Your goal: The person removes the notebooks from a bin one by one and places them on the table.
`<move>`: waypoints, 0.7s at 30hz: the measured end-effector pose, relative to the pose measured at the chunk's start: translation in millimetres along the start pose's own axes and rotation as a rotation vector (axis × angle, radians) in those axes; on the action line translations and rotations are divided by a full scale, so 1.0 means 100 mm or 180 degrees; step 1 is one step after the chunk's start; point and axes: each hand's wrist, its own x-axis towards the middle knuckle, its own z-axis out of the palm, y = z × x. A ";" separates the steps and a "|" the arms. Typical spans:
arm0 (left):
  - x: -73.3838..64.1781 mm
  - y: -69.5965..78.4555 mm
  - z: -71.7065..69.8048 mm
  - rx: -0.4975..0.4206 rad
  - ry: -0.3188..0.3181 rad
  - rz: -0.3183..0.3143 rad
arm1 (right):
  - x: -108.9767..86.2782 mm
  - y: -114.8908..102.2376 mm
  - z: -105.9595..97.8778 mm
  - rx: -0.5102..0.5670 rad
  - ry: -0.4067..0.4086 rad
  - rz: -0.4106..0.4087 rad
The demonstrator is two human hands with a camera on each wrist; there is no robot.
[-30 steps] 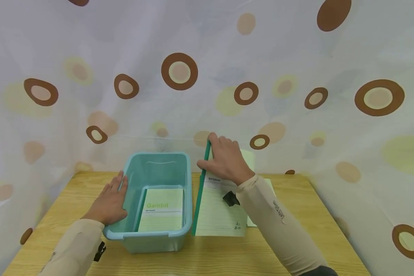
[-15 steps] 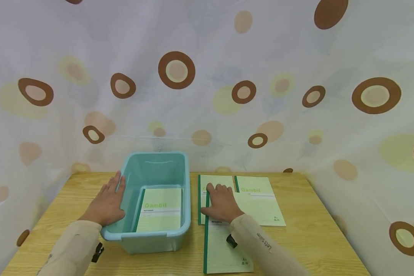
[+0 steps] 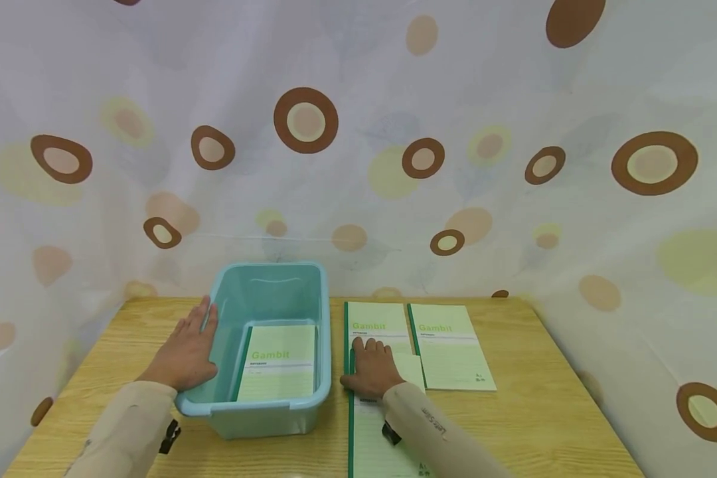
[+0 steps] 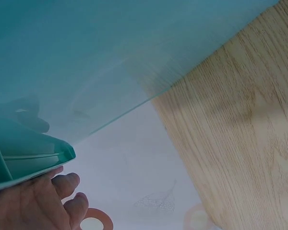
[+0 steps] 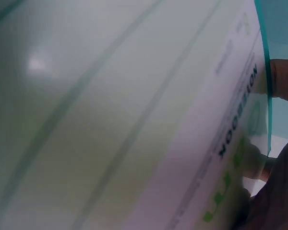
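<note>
My right hand (image 3: 373,372) grips a pale green notebook (image 3: 373,438) by its dark green spine, low over the table's front part. The thumb lies at the spine side, and the fingers reach across the upper cover. In the right wrist view that notebook (image 5: 134,110) fills most of the picture, its cover bowed. On the left, my left hand (image 3: 182,352) rests along the left rim of a light blue plastic bin (image 3: 324,318), fingers extended. Inside the bin a "Gambit" notebook (image 3: 277,365) lies cover up. The left wrist view shows fingers (image 4: 67,184) just outside the rim.
Two more Gambit notebooks lie flat at the back right of the wooden table (image 3: 538,398): one (image 3: 376,315) partly covered by the gripped notebook, and the other notebook (image 3: 451,352) beside it. A patterned curtain (image 3: 358,186) hangs behind the table.
My right hand has brought the raised notebook down and toward me, uncovering the two notebooks behind it, then shifted it slightly left. The left hand has stayed on the bin.
</note>
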 end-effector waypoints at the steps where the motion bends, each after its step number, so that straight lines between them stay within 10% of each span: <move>1: 0.00 0.00 0.00 0.0006 0.0005 0.0004 | 0.00 0.00 0.01 0.0008 -0.0002 0.0006; 21: 0.00 0.00 0.01 -0.0097 -0.0046 -0.0044 | -0.04 -0.02 0.03 0.0019 0.0044 -0.0089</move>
